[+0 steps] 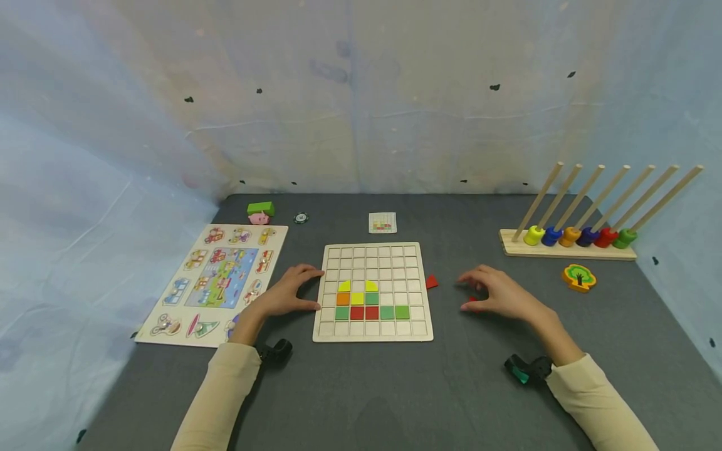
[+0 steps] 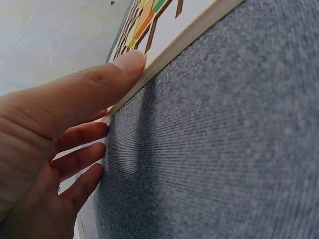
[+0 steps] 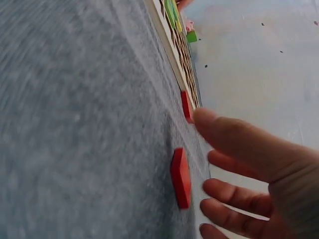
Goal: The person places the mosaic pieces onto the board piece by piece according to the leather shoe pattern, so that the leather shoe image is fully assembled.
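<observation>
A square wooden grid board (image 1: 396,267) lies in the middle of the table, with several green, red, yellow and orange pieces set in its cells. My left hand (image 1: 286,292) touches the board's left edge with thumb and fingertips spread apart; in the left wrist view the thumb rests at the rim. To the board's right, my right hand (image 1: 499,294) hovers over a flat red piece (image 3: 181,178), its fingers relaxed and holding nothing. From above, that piece is mostly hidden by the hand. Another red piece (image 1: 432,282) lies beside the board's right edge.
A small pattern card (image 1: 382,223) lies behind the board. On the left is a vehicle picture puzzle (image 1: 169,294), with a green block (image 1: 261,208), a pink pig piece (image 1: 259,218) and a round chip (image 1: 301,217) behind. Rightward stand a peg rack (image 1: 564,250) and a tree piece (image 1: 579,277).
</observation>
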